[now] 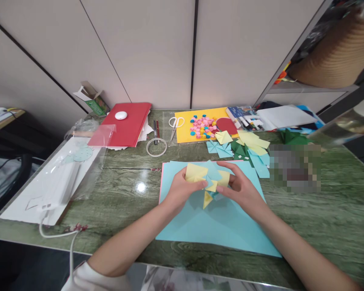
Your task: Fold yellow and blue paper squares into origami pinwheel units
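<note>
Between my two hands is a folded paper piece (212, 173) made of yellow and light blue sections, with a yellow point hanging down. My left hand (182, 188) grips its left side, thumb lying on the front. On the opposite side my right hand (239, 186) pinches it, the thumb near the middle and the index finger over the top. Some fingers are hidden behind the paper. Beneath both hands lies a stack of large light blue sheets (206, 226), with a pink edge showing at its left.
Folded yellow, blue and green papers (220, 148) lie behind the stack. Further back are a yellow sheet (183, 135) with colourful small pieces, scissors (175, 125), a tape roll (157, 147) and a red folder (129, 121). A white power strip (59, 190) with its cable lies left.
</note>
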A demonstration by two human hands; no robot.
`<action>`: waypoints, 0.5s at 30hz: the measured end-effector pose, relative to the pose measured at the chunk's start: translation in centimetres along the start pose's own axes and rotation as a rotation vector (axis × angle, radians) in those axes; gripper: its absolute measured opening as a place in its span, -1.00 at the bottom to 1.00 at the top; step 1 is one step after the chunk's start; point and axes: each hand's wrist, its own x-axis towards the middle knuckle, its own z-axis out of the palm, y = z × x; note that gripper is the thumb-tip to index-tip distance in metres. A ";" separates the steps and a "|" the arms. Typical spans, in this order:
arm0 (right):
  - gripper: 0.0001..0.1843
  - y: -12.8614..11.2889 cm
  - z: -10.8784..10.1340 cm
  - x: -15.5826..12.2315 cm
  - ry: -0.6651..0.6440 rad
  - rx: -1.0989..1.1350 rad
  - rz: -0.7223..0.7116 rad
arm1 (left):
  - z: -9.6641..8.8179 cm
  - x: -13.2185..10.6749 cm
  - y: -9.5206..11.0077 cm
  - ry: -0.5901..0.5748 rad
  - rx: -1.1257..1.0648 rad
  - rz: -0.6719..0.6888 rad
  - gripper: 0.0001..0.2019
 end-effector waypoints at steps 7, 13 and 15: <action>-0.40 0.1 -0.1 0.0 -0.017 0.005 -0.023 | 0.1 0.0 0.0 0.004 -0.040 -0.026 -0.57; -0.42 0.2 0.0 0.1 0.011 -0.061 -0.046 | 0.4 -0.5 0.4 0.004 -0.032 -0.013 -0.55; -0.42 0.2 0.0 0.0 0.015 -0.074 -0.045 | 0.4 -0.5 0.4 0.008 -0.027 -0.009 -0.55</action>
